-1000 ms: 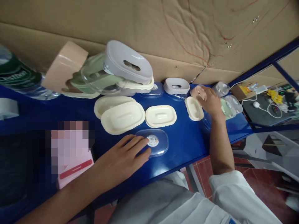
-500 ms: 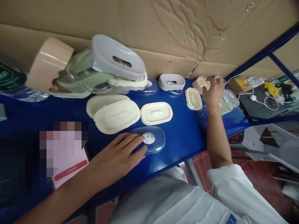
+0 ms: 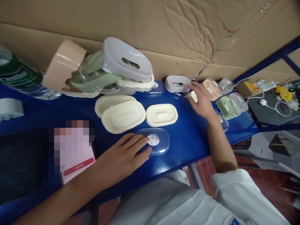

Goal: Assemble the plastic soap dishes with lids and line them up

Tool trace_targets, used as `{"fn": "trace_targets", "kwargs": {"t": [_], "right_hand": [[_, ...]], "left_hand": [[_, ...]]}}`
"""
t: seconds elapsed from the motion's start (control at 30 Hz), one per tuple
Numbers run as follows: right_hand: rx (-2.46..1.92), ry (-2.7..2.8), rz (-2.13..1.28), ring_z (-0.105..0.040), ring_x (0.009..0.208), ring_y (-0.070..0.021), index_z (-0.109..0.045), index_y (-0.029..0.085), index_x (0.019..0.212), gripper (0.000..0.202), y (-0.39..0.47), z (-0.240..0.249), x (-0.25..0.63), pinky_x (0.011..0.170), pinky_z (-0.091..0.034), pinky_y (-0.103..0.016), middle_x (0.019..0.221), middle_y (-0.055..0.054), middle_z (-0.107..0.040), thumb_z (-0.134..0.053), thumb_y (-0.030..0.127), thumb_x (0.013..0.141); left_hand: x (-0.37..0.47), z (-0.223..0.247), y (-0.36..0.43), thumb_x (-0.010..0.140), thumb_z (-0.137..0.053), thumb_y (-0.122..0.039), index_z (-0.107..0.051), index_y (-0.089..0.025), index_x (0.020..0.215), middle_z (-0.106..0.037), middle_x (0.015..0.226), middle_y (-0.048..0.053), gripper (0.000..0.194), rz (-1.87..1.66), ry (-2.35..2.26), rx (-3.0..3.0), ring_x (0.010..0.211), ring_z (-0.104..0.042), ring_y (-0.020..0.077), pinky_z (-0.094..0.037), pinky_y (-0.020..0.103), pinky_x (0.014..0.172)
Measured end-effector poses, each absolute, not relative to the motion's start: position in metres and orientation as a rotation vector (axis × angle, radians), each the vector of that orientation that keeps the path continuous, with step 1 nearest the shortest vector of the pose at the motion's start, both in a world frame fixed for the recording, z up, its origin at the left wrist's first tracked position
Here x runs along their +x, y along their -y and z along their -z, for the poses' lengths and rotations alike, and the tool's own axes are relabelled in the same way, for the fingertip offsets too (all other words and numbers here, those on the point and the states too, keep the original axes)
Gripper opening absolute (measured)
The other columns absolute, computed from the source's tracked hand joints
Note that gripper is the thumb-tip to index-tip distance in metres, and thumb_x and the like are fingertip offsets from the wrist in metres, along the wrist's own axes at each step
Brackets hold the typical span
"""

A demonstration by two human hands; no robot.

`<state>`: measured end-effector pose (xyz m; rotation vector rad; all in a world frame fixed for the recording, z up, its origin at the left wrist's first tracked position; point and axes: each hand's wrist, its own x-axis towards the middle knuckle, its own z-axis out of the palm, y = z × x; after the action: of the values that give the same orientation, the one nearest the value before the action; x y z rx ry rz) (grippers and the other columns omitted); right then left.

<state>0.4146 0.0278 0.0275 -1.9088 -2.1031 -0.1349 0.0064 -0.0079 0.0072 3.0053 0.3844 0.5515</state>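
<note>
My left hand [image 3: 132,152] lies flat with its fingers stretched out, the fingertips on a clear plastic lid [image 3: 161,147] with a round white label. Two overlapping cream trays [image 3: 123,117] and a single cream tray [image 3: 162,115] lie just behind that lid. My right hand [image 3: 201,101] is open, fingers apart, beside a grey slotted box [image 3: 174,82]. Under this hand a small cream tray [image 3: 193,96] is mostly covered. Whether the right fingertips touch the grey box I cannot tell. Past the hand stand a peach slotted box [image 3: 212,88] and a green one [image 3: 227,107].
At the back left a pile holds a larger grey slotted cover [image 3: 127,59], green parts [image 3: 93,76] and a peach piece [image 3: 64,65]. A plastic bottle [image 3: 21,75] lies at far left. A pink item [image 3: 78,167] sits by my left forearm. A cardboard wall [image 3: 98,18] rises behind the blue table [image 3: 187,137].
My right hand has moved left from the peach box to above the small cream tray, next to the grey slotted box. The left hand stays on the clear lid. The view has shifted slightly.
</note>
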Motion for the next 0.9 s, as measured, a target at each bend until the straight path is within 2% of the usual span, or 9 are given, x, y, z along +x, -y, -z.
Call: {"fn": "trace_targets", "kwargs": {"t": [0.1,0.17,0.27,0.37,0.47,0.6,0.8,0.9], "right_hand": [[-1.952,2.153,0.19,-0.028,0.167,-0.0368,-0.039,0.023,0.169,0.067,-0.038,-0.017,0.398,0.133,-0.021,-0.068,0.177,-0.013,-0.038,-0.051,0.036,0.105],[-2.012,2.124,0.201,-0.034,0.163,-0.038,-0.04,0.022,0.169,0.066,-0.043,-0.011,0.394,0.132,-0.017,-0.07,0.17,-0.016,-0.048,-0.051,0.035,0.106],[-2.035,2.093,0.177,-0.055,0.145,-0.037,-0.061,0.025,0.156,0.05,-0.044,-0.01,0.393,0.13,-0.024,-0.067,0.147,-0.014,-0.066,-0.05,0.036,0.108],[-1.906,2.093,0.169,-0.062,0.134,-0.0353,-0.071,0.028,0.146,0.042,-0.034,-0.019,0.384,0.124,-0.037,-0.061,0.137,-0.012,-0.07,-0.052,0.042,0.11],[-1.648,2.228,0.044,-0.067,0.127,-0.0327,-0.073,0.028,0.142,0.04,-0.016,-0.033,0.364,0.113,-0.05,-0.052,0.132,-0.011,-0.073,-0.058,0.046,0.11],[-1.379,2.517,-0.224,-0.07,0.123,-0.0286,-0.073,0.029,0.14,0.033,0.005,-0.046,0.336,0.106,-0.055,-0.046,0.128,-0.009,-0.076,-0.058,0.036,0.112],[-1.327,2.632,-0.189,-0.065,0.137,-0.0326,-0.068,0.027,0.147,0.04,0.011,-0.038,0.318,0.114,-0.053,-0.054,0.144,-0.012,-0.071,-0.067,0.03,0.108],[-1.377,2.646,-0.116,-0.064,0.141,-0.0312,-0.068,0.029,0.148,0.042,0.012,-0.03,0.31,0.115,-0.054,-0.054,0.148,-0.011,-0.07,-0.058,0.018,0.11]], "left_hand": [[0.007,-0.007,0.008,0.105,-0.062,-0.02,-0.073,-0.02,0.112,-0.073,0.127,0.011,0.013,-0.548,-0.384,3.004,0.115,-0.068,0.0307,-0.054,0.049,0.102],[0.007,-0.007,0.008,0.104,-0.063,-0.019,-0.073,-0.02,0.112,-0.073,0.127,0.011,0.013,-0.554,-0.384,3.004,0.115,-0.068,0.0304,-0.054,0.048,0.101],[0.006,-0.007,0.008,0.102,-0.065,-0.018,-0.074,-0.02,0.113,-0.073,0.126,0.012,0.014,-0.561,-0.374,3.003,0.115,-0.068,0.0305,-0.054,0.048,0.101],[0.005,-0.008,0.007,0.1,-0.067,-0.017,-0.074,-0.019,0.112,-0.073,0.127,0.012,0.014,-0.548,-0.362,3.003,0.116,-0.068,0.0307,-0.054,0.049,0.103],[0.005,-0.009,0.007,0.102,-0.067,-0.021,-0.074,-0.021,0.112,-0.074,0.126,0.01,0.013,-0.513,-0.36,3.005,0.115,-0.068,0.0299,-0.054,0.049,0.103],[0.005,-0.009,0.008,0.103,-0.067,-0.026,-0.073,-0.021,0.117,-0.074,0.126,0.008,0.016,-0.459,-0.359,3.021,0.115,-0.068,0.0291,-0.053,0.048,0.102],[0.003,-0.008,0.009,0.101,-0.07,-0.031,-0.073,-0.022,0.117,-0.075,0.126,0.007,0.018,-0.477,-0.35,3.011,0.111,-0.069,0.0276,-0.051,0.047,0.101],[0.002,-0.009,0.01,0.103,-0.068,-0.032,-0.073,-0.021,0.115,-0.076,0.124,0.007,0.017,-0.478,-0.328,2.995,0.108,-0.069,0.0267,-0.051,0.046,0.098]]}}
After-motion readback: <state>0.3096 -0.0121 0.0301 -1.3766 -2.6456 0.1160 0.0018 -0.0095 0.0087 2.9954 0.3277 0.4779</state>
